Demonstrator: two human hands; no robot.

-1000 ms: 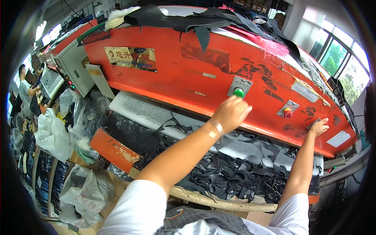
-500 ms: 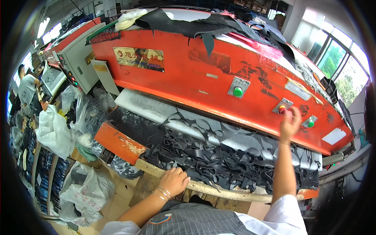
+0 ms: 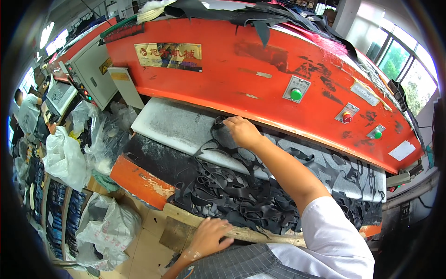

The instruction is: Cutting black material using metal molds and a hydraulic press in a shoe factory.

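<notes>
Above the white cutting board (image 3: 160, 122), my right hand (image 3: 244, 132) reaches forward to the lower edge of the red press (image 3: 223, 76). Its fingers are bent and closed at a small dark thing (image 3: 218, 122) standing on the board, whose kind I cannot make out. Strips of cut black sheet scrap (image 3: 232, 153) lie on the board below that hand. My left hand (image 3: 209, 237) is by the wooden rail (image 3: 186, 215) at the front, thumb apart from the fingers, with nothing seen in it. A tangled heap of black scrap (image 3: 241, 197) lies between rail and board.
Green buttons (image 3: 296, 94) and a red knob (image 3: 346, 117) sit on the press front. Black sheets (image 3: 218, 13) hang over its top. Plastic bags (image 3: 65, 158) and a scrap-filled sack (image 3: 104, 228) stand at left. Farther back, a person (image 3: 29, 111) works at another machine.
My right hand has left the red knob and moved left to the dark thing on the board. My left hand has come off the rail toward me. The view has shifted slightly.
</notes>
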